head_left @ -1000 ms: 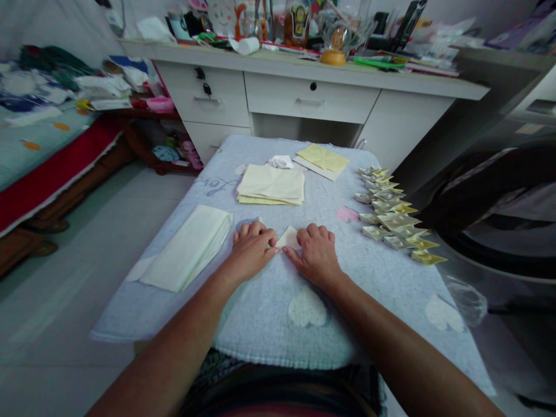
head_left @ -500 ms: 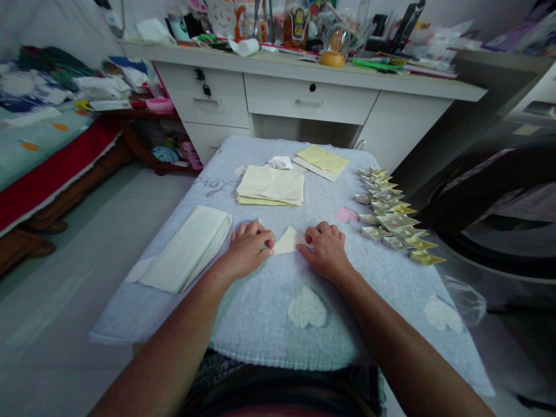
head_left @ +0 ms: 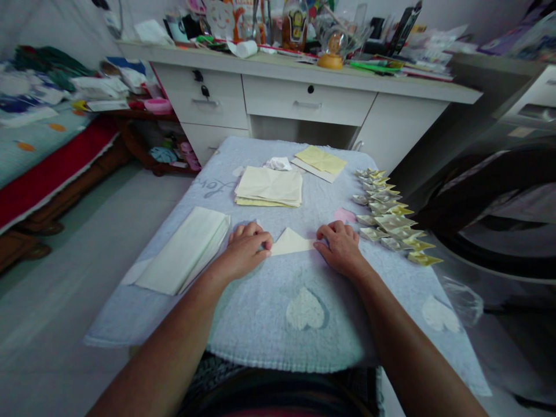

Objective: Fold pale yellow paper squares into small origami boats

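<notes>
A small cream folded paper [head_left: 290, 243], peaked in the middle, lies on the cloth between my hands. My left hand [head_left: 247, 248] pinches its left end between thumb and curled fingers. At its right end, my right hand [head_left: 339, 247] has its thumb and forefinger closed on the tip. To the left lies a thick folded pale sheet [head_left: 182, 249]. Beyond my hands sits a stack of cream and yellow paper sheets [head_left: 269, 186]. Rows of small folded paper boats [head_left: 393, 223], white and yellow, stand to the right.
The blue cloth [head_left: 260, 324] covers the table. Crumpled white paper [head_left: 278, 164] and a yellow sheet [head_left: 320, 158] lie at the back. Behind stands a white desk [head_left: 308, 98] crowded with bottles and odds and ends. A bed [head_left: 39, 150] is at left, a washing machine [head_left: 499, 202] at right.
My right hand has slid rightward along the folded paper to its right tip, uncovering more of it. My left hand stays at the left end.
</notes>
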Available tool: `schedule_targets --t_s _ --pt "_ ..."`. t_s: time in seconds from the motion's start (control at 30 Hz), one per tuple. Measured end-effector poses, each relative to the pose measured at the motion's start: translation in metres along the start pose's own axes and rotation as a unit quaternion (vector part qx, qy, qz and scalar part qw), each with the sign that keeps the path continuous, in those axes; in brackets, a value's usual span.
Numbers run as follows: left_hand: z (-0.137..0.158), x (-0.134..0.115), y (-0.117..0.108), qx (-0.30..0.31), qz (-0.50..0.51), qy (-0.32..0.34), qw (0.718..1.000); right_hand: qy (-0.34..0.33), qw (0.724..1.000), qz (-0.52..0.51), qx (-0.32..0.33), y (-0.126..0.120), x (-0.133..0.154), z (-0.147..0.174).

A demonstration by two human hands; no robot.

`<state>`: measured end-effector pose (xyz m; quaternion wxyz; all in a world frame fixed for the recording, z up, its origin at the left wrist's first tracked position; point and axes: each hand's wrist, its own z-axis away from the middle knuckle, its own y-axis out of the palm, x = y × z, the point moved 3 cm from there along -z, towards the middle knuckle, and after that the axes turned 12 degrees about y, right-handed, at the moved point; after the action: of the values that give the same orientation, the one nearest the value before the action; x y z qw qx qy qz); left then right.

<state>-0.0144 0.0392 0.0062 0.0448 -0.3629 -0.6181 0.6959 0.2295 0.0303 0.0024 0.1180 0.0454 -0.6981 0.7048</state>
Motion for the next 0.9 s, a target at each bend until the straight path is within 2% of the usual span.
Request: schedule_targets --t_s 0.27,0.37,0.47,0.57,0.7,0.8,0.9 --pt "0.000 0.005 -0.001 0.008 0.029 0.021 0.999 0.008 0.999 -0.049 -0.004 -0.003 -0.008 -0.005" --pt "0.000 0.001 0.000 -0.019 0.041 0.042 0.998 -0.010 0.993 -0.105 -0.049 -0.009 -0.003 -0.004" --pt "-0.002 -0.009 0.000 -0.074 0.040 0.059 0.995 -0.072 0.982 -0.157 -0.082 -0.012 0.008 0.002" --pt "-0.003 -0.021 0.003 -0.104 0.026 0.098 0.989 -0.120 0.976 -0.170 -0.070 -0.008 0.021 0.010" --pt "-0.006 -0.028 0.012 -0.078 0.006 0.140 0.987 -0.178 0.975 -0.133 -0.019 0.002 0.035 0.016" --pt "-0.007 -0.025 0.018 -0.064 0.007 0.148 0.987 -0.191 0.975 -0.113 -0.003 0.006 0.039 0.016" --pt "-0.009 -0.022 0.020 -0.077 0.026 0.148 0.986 -0.190 0.976 -0.109 -0.003 0.008 0.039 0.014"
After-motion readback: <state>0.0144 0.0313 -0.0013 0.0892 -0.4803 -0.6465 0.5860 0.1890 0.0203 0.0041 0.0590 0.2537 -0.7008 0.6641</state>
